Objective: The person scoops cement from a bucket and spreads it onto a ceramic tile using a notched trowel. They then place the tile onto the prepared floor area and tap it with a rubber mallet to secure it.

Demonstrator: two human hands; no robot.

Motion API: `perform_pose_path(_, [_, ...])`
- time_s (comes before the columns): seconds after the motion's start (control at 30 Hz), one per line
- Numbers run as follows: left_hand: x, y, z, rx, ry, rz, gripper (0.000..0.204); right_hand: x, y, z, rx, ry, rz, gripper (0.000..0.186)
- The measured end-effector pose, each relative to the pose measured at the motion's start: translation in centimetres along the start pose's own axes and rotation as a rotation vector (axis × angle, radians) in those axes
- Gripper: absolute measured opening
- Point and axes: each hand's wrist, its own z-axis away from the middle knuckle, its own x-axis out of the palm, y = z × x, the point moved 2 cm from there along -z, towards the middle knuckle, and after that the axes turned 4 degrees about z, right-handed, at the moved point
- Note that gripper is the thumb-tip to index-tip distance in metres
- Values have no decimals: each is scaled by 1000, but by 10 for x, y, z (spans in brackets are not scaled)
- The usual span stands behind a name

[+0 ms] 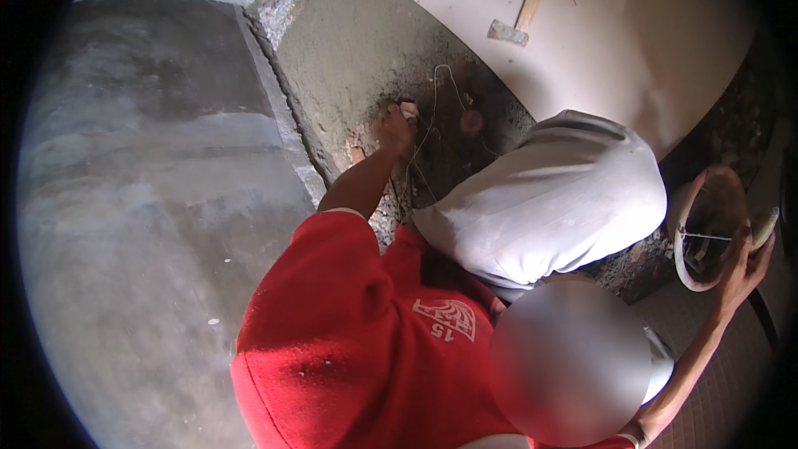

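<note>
One round bucket (694, 199) stands at about three o'clock, seen from above; its rim is pale and reddish, and inside it shows a thin metal bar across dark contents that cannot be made out. The right hand (746, 262) rests on that rim at its three o'clock side, fingers curled around a pale trowel-like tool (765, 227) whose end pokes up past the rim. The left hand (397, 126), near the centre toward eleven o'clock, is clenched around a small pinkish brick piece (409, 109) and presses it onto the rough grey mortar ledge (349, 50). One thin string (436, 108) loops over the dark wet patch just right of that hand. One hammer (517, 12) with a wooden handle lies on the white sheet (632, 41) at one o'clock, well apart from both hands. A red sleeve (332, 316) fills the six o'clock area, a grey-clad knee (553, 195) beside it. The smooth cement floor (150, 199) spreads at nine o'clock.
</note>
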Motion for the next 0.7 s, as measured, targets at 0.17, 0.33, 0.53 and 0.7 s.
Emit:
perform_pose_path(0.17, [-25, 0, 31, 223, 42, 59, 58, 3, 6, -1, 21, -4, 26, 41])
perform_pose_path(0.33, [-17, -21, 96, 293, -215, 502, 61, 4, 13, -4, -59, -57, 100, 39])
perform_pose_path(0.53, [6, -25, 112, 758, -108, 55, 62, 12, 14, -5, -57, -84, 64, 35])
perform_pose_path(0.7, [-5, 50, 47, 552, -173, 215, 64, 10, 16, -8, -83, -118, 72, 33])
